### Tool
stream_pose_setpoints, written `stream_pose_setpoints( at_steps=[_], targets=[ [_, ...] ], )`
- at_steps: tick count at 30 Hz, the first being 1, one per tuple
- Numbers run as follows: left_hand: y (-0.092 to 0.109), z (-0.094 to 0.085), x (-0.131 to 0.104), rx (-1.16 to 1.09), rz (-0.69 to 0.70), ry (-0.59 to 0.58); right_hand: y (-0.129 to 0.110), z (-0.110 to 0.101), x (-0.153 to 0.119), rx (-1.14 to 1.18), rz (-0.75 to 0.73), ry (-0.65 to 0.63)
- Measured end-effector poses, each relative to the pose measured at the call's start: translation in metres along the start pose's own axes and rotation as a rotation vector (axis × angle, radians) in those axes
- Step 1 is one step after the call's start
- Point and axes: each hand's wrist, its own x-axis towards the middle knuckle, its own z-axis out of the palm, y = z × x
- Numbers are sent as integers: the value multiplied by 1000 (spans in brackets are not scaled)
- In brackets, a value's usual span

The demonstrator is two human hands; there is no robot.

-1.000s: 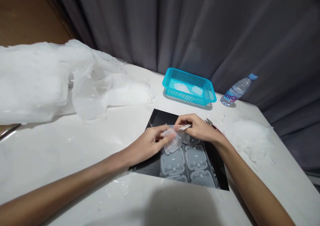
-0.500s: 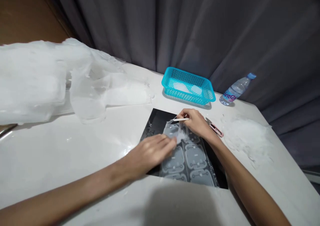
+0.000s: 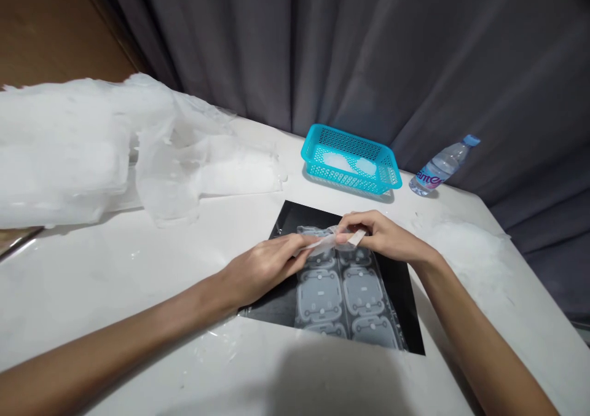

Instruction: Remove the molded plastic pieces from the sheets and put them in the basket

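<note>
The work surface is a white table point(image 3: 221, 367), glossy, with light glinting off it and a dark shadow across its near part. Behind it hangs a dark grey curtain point(image 3: 341, 47) in vertical folds; a brown panel point(image 3: 50, 29) occupies the far left corner. A black sheet point(image 3: 405, 305) lies flat on the table, bearing a clear sheet of rounded pieces point(image 3: 321, 294). Above its far end, the left hand point(image 3: 271, 265) pinches one side of a thin translucent film point(image 3: 322, 243); the right hand point(image 3: 375, 235) grips the other side, together with a small white strip point(image 3: 357, 238). A heap of white translucent plastic point(image 3: 69, 152) covers the table's left side. Near the curtain sit a blue perforated basket point(image 3: 351, 185), holding whitish pieces point(image 3: 336, 160), and, to its right, a capped water bottle point(image 3: 436, 173). A whitish pile point(image 3: 470, 253) lies beyond the right wrist.
</note>
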Motion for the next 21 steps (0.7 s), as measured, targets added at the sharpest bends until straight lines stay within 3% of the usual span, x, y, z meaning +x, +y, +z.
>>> stream_pose_setpoints(
  at_steps=[8,11,16,21],
  targets=[
    [-1,-1,2,23,15,64,5,1,-2,53,-55,89],
    [3,-3,4,-43,-63,48,7,5,-2,30,-76,110],
    [11,-2,12,-334,-244,16,6,13,0,-48,-137,110],
    [10,-1,16,-293,-246,38,4,17,0,-92,-163,108]
  ],
)
